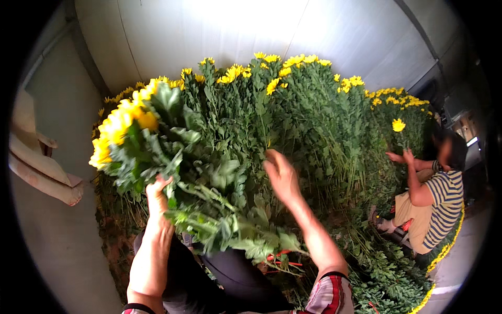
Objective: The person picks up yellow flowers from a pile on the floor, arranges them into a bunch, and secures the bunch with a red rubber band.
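My left hand (158, 196) is closed around the stems of a thick bunch of yellow chrysanthemums (117, 123). The blooms point to the upper left, and the leafy stems slant down across my lap to the right. In front of the upright flower pile, my right hand (283, 179) has its fingers closed at a thin stem. That stem seems to run up to a single yellow chrysanthemum (272, 86) in front of the pile; leaves partly hide it.
A long bank of cut chrysanthemums (334, 125) leans against a pale wall (219, 31). At the right sits another person in a striped shirt (444, 201), holding one yellow flower (398, 125). Red ties (282, 256) lie by my knees. More leafy stems (387, 277) lie at the lower right.
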Available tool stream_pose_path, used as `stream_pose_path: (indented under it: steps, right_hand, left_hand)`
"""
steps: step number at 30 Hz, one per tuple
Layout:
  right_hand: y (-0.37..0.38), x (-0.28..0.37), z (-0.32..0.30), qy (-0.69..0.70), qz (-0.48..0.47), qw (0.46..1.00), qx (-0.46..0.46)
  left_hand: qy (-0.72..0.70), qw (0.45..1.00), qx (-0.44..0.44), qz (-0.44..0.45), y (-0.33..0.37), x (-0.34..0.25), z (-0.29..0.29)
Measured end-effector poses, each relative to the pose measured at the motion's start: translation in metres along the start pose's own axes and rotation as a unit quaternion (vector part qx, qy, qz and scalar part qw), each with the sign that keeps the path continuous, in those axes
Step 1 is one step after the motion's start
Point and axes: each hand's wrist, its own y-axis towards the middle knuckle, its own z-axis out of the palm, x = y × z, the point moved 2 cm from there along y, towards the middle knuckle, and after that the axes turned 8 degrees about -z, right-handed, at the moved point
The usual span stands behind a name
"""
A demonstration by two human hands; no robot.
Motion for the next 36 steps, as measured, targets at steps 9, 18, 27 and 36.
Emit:
stream_pose_path:
  steps: [9,18,27,36]
  right_hand:
    - [0.084,-0.201,0.130,-0.141,0.085,0.984,0.065]
    - [0.093,-0.205,0.174,-0.236,0.003,0.954,0.185]
    - [0.083,-0.166,0.147,-0.222,0.212,0.940,0.146]
    - [0.099,-0.201,0.124,-0.322,0.197,0.926,0.021]
  left_hand:
    - [-0.167,0.982,-0.037,-0.086,-0.013,0.028,-0.019]
    - [-0.176,0.981,0.009,-0.081,-0.013,-0.002,0.033]
    - [-0.139,0.989,-0.021,-0.042,-0.027,-0.010,0.004]
    - [-0.126,0.992,-0.021,-0.020,-0.023,-0.013,-0.033]
